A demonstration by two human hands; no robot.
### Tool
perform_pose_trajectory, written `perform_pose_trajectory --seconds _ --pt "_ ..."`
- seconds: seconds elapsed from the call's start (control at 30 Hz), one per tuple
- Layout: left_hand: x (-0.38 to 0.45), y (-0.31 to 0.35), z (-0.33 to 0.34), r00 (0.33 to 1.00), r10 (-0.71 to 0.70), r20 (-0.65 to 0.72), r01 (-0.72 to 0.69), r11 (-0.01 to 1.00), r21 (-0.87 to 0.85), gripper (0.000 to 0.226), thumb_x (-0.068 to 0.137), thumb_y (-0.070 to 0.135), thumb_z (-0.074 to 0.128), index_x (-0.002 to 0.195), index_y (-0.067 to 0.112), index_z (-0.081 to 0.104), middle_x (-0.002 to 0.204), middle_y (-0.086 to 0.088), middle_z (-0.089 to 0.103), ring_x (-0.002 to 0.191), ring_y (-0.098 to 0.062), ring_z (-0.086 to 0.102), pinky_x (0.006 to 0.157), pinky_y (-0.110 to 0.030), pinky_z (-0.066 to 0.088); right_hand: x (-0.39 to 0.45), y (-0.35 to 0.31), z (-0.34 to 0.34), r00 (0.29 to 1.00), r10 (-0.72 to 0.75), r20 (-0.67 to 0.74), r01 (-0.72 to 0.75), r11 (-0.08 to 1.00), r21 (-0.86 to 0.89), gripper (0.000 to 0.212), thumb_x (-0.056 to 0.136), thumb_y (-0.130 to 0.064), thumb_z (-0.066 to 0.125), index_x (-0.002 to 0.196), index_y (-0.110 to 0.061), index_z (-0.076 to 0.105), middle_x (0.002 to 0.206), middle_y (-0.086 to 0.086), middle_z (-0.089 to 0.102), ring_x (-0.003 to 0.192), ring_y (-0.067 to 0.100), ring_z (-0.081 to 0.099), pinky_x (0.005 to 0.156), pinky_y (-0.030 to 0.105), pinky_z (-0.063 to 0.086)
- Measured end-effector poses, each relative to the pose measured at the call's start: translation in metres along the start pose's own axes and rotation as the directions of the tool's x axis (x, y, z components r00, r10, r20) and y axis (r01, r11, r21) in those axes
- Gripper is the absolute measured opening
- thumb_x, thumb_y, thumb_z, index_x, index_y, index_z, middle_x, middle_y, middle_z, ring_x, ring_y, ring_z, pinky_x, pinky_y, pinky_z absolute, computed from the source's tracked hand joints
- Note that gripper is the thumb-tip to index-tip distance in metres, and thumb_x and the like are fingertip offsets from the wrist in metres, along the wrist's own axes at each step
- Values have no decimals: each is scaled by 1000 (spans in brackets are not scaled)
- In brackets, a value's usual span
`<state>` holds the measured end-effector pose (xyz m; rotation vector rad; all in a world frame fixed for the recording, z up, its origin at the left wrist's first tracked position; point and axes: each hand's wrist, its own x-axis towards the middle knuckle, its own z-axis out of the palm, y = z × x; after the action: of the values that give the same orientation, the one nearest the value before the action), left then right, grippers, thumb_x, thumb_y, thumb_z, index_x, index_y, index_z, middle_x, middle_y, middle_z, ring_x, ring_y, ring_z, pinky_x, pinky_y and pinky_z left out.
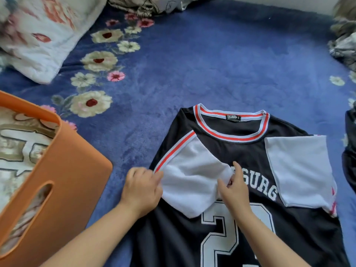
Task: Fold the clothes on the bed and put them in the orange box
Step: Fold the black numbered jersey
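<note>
A black jersey (248,157) with white sleeves, red-and-white trim and white lettering lies face up on the blue bed cover. Both white sleeves are folded inward over its chest. My left hand (141,189) pinches the left edge of the folded left sleeve (189,180) at the jersey's side. My right hand (234,189) pinches that sleeve's cuff end over the lettering. The right sleeve (300,170) lies flat. The orange box (63,170) stands at the left, holding a folded printed garment (17,143).
A floral white pillow (36,37) lies at the far left. Crumpled bedding (146,4) sits at the top. More clothes are heaped at the right (344,45), and a dark garment (350,151) shows at the right edge. The blue floral cover (212,64) spreads beyond the jersey.
</note>
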<state>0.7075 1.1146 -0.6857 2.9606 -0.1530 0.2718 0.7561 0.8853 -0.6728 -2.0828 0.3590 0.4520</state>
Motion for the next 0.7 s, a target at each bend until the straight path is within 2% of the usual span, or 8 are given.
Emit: perform_pose_trajectory --seconds 0.1,0.17,0.2,0.27,0.33,0.43,0.6,0.7 --pt "56 16 -11 999 0 41 -1 1000 12 33 71 10 34 80 7 64 60 -5 54 49 -28 54 48 -31 41 8 -2 -2 999 43 14 -44 997 68 75 85 -19 63 146 -17 20 127 6 52 110 23 53 89 32 44" --pt "93 28 -12 961 -12 275 8 1000 14 46 82 3 35 123 12 52 112 -5 57 86 -30 61 64 -35 47 12 0 -3 995 80 52 -85 991 101 74 84 -13 62 146 -18 22 114 4 59 96 17 57 78 27 50" --pt "110 33 -8 916 -13 402 18 1000 -7 55 87 3 36 139 20 35 137 1 41 103 -28 57 74 -34 45 13 4 -5 993 92 74 -102 984 148 72 85 -8 61 145 -17 23 101 0 62 86 13 58 68 23 51" --pt "138 44 -3 837 10 547 -6 1000 -9 66 90 5 38 148 28 14 154 12 14 116 -25 51 81 -31 41 14 10 -10 985 116 124 -148 944 296 71 86 2 57 144 -18 24 88 -1 65 76 11 59 54 20 51" --pt "158 51 4 809 47 586 -87 995 40 58 92 10 38 146 25 21 152 5 21 117 -26 51 79 -33 41 17 16 -13 980 131 147 -179 904 389 70 85 6 55 143 -19 25 86 2 66 73 13 60 51 20 50" --pt "173 50 6 810 -3 587 -139 971 196 30 94 14 39 123 10 45 125 -8 42 106 -30 54 68 -36 37 16 14 -9 984 129 124 -167 910 379 64 85 7 54 139 -19 31 86 1 66 72 13 59 54 24 51" --pt "183 16 -10 891 -146 430 -2 946 325 24 96 10 34 115 4 49 119 -12 46 100 -35 56 68 -34 33 31 -24 -4 980 -197 -13 197 980 -7 54 91 -5 49 139 -21 32 107 4 57 83 17 55 74 25 39" --pt "179 -1 -13 880 -264 394 115 925 363 24 90 0 38 113 4 46 110 -14 43 88 -34 54 64 -33 34 55 -50 10 973 -232 8 231 965 -126 58 92 -2 42 143 -23 25 126 11 49 97 25 50 75 22 31"
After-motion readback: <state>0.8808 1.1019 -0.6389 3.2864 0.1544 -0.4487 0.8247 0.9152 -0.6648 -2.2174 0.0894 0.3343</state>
